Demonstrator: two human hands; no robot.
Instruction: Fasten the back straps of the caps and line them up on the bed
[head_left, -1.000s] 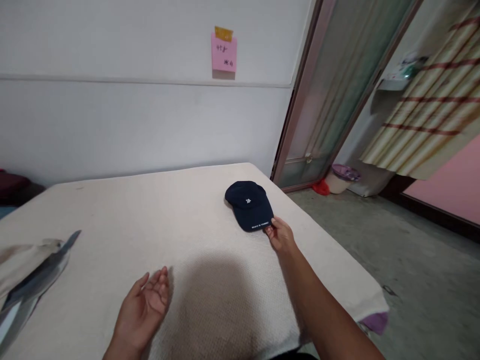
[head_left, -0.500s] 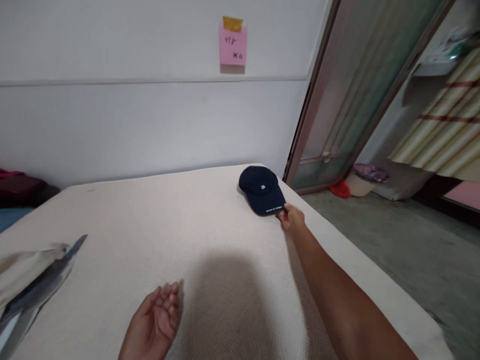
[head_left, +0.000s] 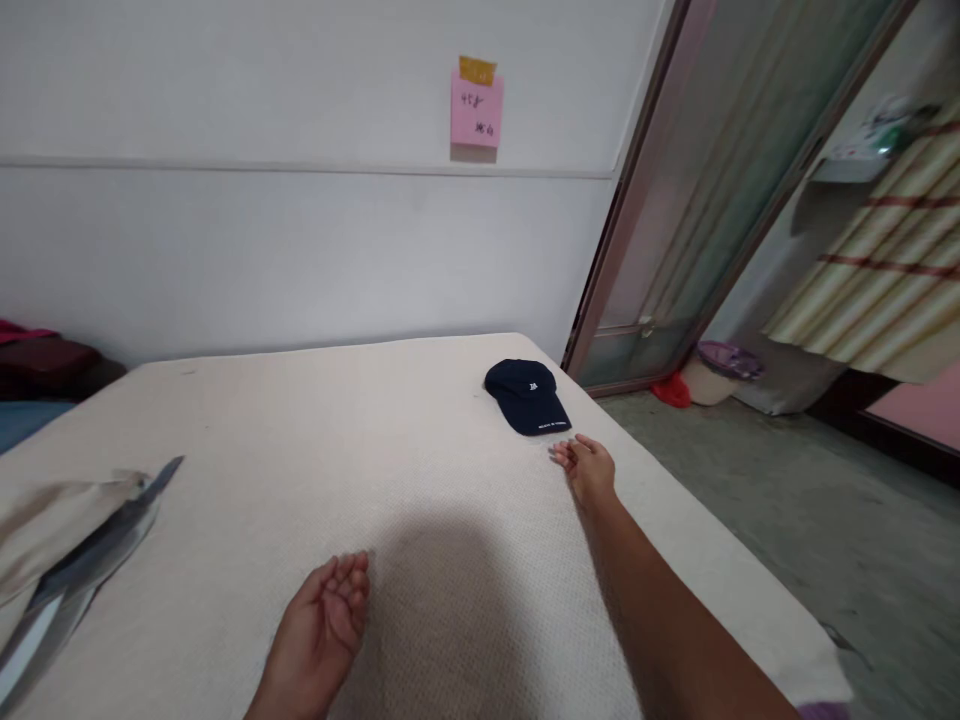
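Note:
A navy baseball cap (head_left: 526, 398) with a small white emblem lies on the pale cloth-covered surface (head_left: 315, 430), near its far right corner. Its brim, with white lettering along the edge, points toward me. Just in front of the brim is my right hand (head_left: 589, 470), apart from the cap, with fingers loosely bent and nothing in them. My left hand (head_left: 326, 620) rests palm up closer to me, its fingers a little curled and holding nothing.
Several folded items, one a beige cloth (head_left: 67, 520), lie at the left. A pink note (head_left: 477, 115) is taped to the white wall behind. To the right are a sliding door (head_left: 675, 200), a bin (head_left: 716, 375) and a striped curtain (head_left: 885, 270).
My right hand has let go of the cap's brim and drawn back slightly toward me. The cap now lies flat. My left hand has shifted a little up and right in view.

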